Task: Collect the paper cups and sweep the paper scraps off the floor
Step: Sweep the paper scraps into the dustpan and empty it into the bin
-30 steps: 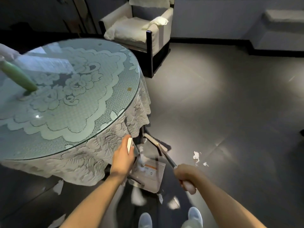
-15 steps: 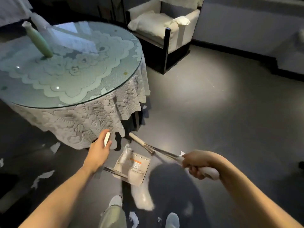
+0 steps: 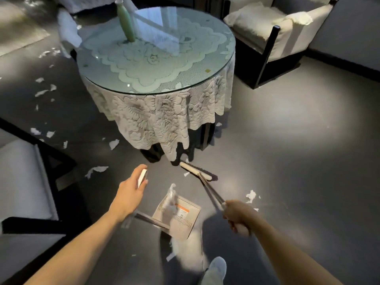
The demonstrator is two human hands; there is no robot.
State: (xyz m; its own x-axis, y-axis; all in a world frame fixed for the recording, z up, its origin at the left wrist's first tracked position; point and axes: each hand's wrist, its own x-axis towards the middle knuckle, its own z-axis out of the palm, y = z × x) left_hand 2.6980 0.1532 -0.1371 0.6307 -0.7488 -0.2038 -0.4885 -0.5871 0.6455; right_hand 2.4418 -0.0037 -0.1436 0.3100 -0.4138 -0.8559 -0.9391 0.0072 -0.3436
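My left hand (image 3: 131, 189) grips the white top of the dustpan handle. The grey dustpan (image 3: 181, 218) hangs low over the dark floor in front of me, with crumpled white paper (image 3: 170, 197) in it. My right hand (image 3: 236, 215) grips the white end of the broom handle. The broom head (image 3: 197, 171) rests on the floor near the foot of the round table. White paper scraps lie to the right of the broom (image 3: 251, 196), near the table's left side (image 3: 96, 170) and across the floor at the far left (image 3: 44, 91). No paper cup is in view.
A round glass-topped table (image 3: 224, 62) with a lace cloth stands ahead, a green bottle (image 3: 125, 21) on it. A white armchair (image 3: 273, 33) sits at the back right. A pale seat with a dark frame (image 3: 26, 182) is close on my left. My feet (image 3: 216, 268) show below.
The view has pulled back from the table and swung left, showing more scrap-strewn floor. Both hands keep their hold; the broom head stays by the table foot.
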